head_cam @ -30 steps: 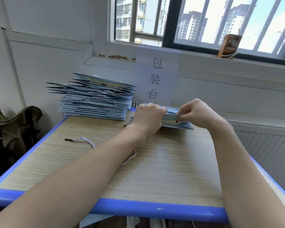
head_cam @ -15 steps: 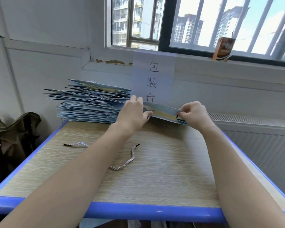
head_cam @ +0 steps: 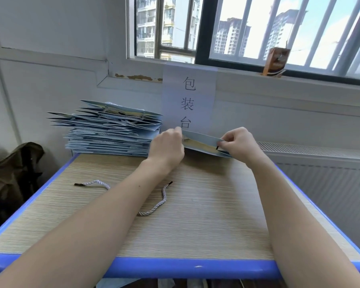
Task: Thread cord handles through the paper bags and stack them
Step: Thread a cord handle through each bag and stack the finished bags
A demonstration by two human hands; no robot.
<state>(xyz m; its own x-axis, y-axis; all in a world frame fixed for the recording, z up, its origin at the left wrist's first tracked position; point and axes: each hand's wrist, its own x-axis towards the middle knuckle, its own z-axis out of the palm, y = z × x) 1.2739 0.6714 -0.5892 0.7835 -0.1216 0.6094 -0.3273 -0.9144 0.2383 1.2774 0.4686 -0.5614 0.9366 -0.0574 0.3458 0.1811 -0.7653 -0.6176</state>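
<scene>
The paper bag (head_cam: 204, 143), flat, pale blue with a yellowish panel, sits just above the middle of the frame, held off the table between both hands. The right hand (head_cam: 238, 143) pinches the bag's right end, fingers curled, with a short black cord tip (head_cam: 217, 148) showing at its fingertips. The left hand (head_cam: 167, 146) grips the bag's left end, its fingers curled over the edge.

The likely trouble lies at that black tip: if it is being fed through a hole, which is too small to make out, a tilt of the thin paper could let it miss or slip out, and a hard pull could tear the edge. The bag is stiff, creased sheet, yet light enough to bend in the hold.

Lower, left of centre, a loose cord (head_cam: 154, 207) lies on the table (head_cam: 206, 204), twisted white rope with black ends, partly hidden under the left forearm. The tabletop is pale wood grain with a rounded blue rim. In the upper left stands the stack of bags (head_cam: 112, 129), fanned unevenly, so a careless drop could slide it.
</scene>
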